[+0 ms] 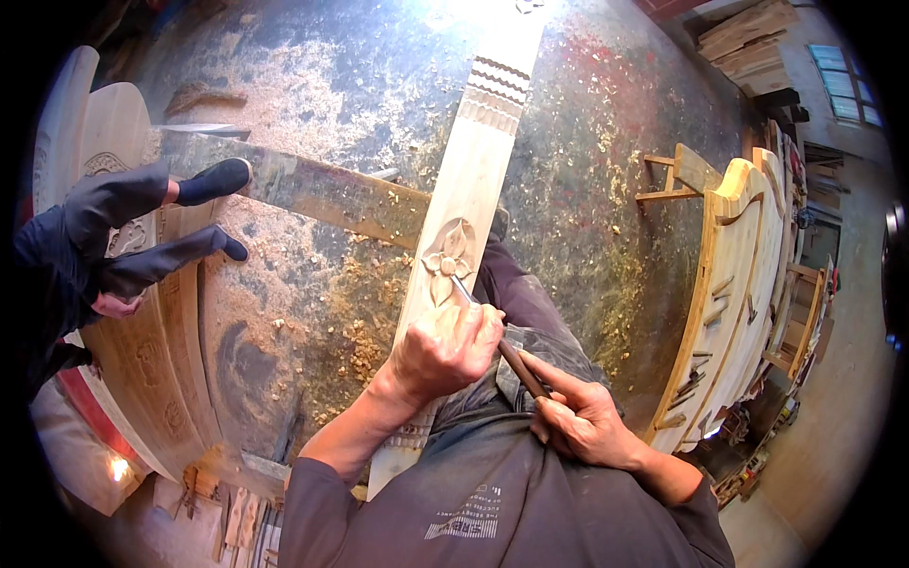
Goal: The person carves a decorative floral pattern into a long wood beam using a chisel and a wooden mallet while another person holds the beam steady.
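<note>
A long pale wooden plank [471,175] runs away from my lap, with a flower in relief [450,265] carved in an oval hollow. My left hand [445,348] rests on the plank, its fingers wrapped round the lower shaft of a carving chisel [520,367]. The metal tip of the chisel touches the carving beside the round flower centre. My right hand [587,418] holds the dark wooden handle near its butt end, close to my body. Farther up the plank, several wavy grooved bands [494,90] cross it.
A person [104,227] sits at the left beside carved wooden panels [156,379]. A board [294,185] lies under the plank, reaching leftward. Wood shavings [365,350] cover the dark floor. At the right, a pale wooden bench [734,284] carries several hand tools, near a small wooden stool [686,175].
</note>
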`<state>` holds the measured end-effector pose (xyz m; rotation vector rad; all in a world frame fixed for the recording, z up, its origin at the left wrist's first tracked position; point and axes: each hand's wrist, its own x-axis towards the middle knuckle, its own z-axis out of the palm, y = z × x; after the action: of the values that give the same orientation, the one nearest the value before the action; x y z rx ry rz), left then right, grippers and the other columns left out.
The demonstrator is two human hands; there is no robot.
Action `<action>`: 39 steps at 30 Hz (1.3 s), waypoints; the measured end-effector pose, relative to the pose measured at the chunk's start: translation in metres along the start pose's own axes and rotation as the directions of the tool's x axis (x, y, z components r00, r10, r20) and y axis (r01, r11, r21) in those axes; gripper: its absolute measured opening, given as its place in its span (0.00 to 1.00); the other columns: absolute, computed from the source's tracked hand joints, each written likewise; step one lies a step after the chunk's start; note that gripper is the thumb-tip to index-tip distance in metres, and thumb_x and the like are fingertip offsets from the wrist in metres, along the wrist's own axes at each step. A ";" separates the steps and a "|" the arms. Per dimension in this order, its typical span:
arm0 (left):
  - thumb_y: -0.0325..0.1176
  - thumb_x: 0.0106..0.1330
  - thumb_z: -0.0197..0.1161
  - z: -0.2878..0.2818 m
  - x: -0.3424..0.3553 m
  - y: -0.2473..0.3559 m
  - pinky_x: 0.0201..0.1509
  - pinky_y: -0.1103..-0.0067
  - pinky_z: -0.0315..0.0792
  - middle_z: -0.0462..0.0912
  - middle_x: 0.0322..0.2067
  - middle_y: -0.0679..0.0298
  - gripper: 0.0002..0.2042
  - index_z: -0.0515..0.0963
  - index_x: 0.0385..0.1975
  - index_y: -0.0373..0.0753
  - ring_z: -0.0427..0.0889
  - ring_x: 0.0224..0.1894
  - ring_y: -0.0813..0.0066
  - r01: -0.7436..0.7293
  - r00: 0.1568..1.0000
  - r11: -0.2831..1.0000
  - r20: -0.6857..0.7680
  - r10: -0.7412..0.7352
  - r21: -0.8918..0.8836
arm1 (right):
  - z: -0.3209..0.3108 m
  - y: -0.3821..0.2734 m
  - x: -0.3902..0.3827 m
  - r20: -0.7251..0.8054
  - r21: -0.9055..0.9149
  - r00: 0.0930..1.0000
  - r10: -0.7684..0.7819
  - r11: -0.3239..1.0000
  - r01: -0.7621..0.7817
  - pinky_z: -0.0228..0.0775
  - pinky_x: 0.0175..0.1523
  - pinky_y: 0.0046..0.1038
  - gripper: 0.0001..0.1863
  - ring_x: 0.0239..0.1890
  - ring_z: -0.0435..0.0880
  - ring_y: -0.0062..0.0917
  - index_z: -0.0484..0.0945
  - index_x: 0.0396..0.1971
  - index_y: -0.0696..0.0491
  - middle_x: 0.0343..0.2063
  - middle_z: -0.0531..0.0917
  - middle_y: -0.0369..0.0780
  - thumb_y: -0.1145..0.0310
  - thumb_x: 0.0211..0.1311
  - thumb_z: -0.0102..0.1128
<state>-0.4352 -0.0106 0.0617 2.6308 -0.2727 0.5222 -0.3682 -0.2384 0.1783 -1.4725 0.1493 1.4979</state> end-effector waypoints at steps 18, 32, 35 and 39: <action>0.29 0.70 0.72 -0.005 0.002 0.002 0.27 0.76 0.77 0.79 0.27 0.66 0.06 0.82 0.34 0.35 0.80 0.26 0.76 -0.061 0.998 0.998 -0.019 0.061 -0.021 | -0.012 -0.009 -0.008 0.018 -0.184 0.998 -0.061 0.981 0.063 0.75 0.38 0.23 0.33 0.28 0.76 0.13 0.65 0.83 0.48 0.24 0.82 0.31 0.76 0.81 0.53; 0.30 0.70 0.75 -0.001 0.004 0.001 0.23 0.73 0.70 0.74 0.23 0.66 0.08 0.82 0.37 0.34 0.78 0.22 0.73 0.003 0.999 0.998 -0.033 -0.004 -0.055 | -0.012 -0.026 -0.004 0.037 -0.172 0.999 -0.025 0.985 0.031 0.73 0.36 0.23 0.33 0.26 0.75 0.13 0.65 0.83 0.48 0.22 0.80 0.31 0.74 0.82 0.52; 0.29 0.70 0.70 -0.005 0.005 0.000 0.27 0.76 0.76 0.82 0.29 0.65 0.05 0.84 0.36 0.34 0.82 0.25 0.74 -0.002 1.000 0.999 0.016 0.003 -0.052 | -0.010 -0.041 -0.007 0.029 -0.225 0.999 0.042 0.974 -0.035 0.73 0.35 0.23 0.33 0.26 0.75 0.12 0.64 0.83 0.47 0.22 0.80 0.32 0.74 0.82 0.51; 0.28 0.69 0.70 -0.006 0.005 0.000 0.26 0.75 0.75 0.81 0.28 0.65 0.05 0.85 0.37 0.33 0.82 0.25 0.74 0.011 1.000 0.997 0.023 -0.009 -0.080 | -0.010 -0.042 -0.006 0.042 -0.211 0.999 0.031 0.977 -0.022 0.72 0.34 0.23 0.34 0.26 0.74 0.12 0.64 0.84 0.45 0.22 0.80 0.31 0.75 0.81 0.51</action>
<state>-0.4320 -0.0084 0.0684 2.5605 -0.2817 0.4686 -0.3339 -0.2279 0.2028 -1.6076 -0.0183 1.6061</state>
